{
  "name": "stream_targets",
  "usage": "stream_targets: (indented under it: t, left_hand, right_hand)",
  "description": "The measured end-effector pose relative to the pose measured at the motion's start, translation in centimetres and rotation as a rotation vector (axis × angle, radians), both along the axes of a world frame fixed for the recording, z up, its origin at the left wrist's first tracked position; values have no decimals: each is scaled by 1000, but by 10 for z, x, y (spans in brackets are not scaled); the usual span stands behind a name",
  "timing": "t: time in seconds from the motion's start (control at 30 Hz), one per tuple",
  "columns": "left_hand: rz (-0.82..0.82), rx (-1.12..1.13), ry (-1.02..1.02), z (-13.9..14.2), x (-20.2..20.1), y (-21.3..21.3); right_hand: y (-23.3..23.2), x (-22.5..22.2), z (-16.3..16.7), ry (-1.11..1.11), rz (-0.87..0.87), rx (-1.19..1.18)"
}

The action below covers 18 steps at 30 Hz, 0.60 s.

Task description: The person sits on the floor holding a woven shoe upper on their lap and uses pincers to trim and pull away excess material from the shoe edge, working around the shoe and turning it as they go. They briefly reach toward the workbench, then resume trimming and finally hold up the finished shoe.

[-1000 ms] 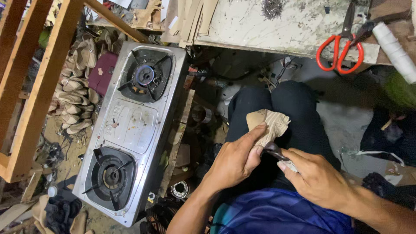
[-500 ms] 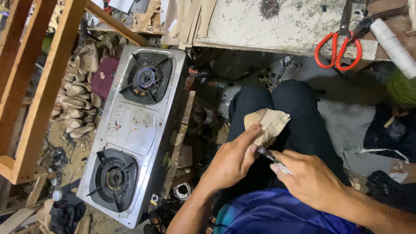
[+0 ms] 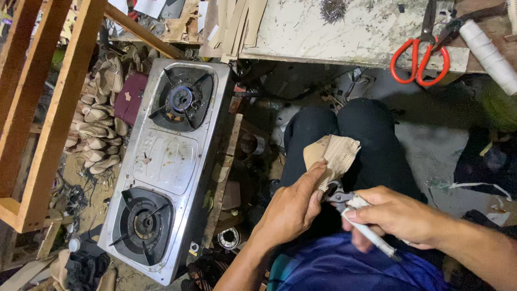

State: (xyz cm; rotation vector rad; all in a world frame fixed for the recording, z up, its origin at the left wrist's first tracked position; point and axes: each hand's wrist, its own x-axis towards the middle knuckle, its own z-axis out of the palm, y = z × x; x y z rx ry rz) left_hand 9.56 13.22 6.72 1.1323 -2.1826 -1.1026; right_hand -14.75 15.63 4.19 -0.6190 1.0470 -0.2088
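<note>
Centre-right of frame: your left hand (image 3: 293,207) fingers pinch the tan piece (image 3: 333,154); your right hand (image 3: 396,215) fingers grip pliers (image 3: 355,215) biting its lower edge.

**Around the workspace**

A steel two-burner gas stove (image 3: 172,167) lies at nine o'clock. Red-handled scissors (image 3: 420,59) rest on the stained worktop (image 3: 334,32) at one o'clock, beside a white thread spool (image 3: 487,51). Shoe soles (image 3: 99,129) pile at ten o'clock, against a wooden frame (image 3: 48,108).
</note>
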Motion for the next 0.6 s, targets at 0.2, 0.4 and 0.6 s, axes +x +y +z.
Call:
stream_targets:
  t: [0.2, 0.4, 0.6]
  left_hand:
    - [10, -33, 56, -8, 5, -4]
    - [-32, -71, 61, -16, 6, -8]
    - [-12, -87, 76, -12, 6, -16]
  right_hand:
    - [16, 18, -3, 302, 24, -379]
    - [20, 18, -17, 417, 116, -926]
    - [12, 29, -16, 544, 134, -961]
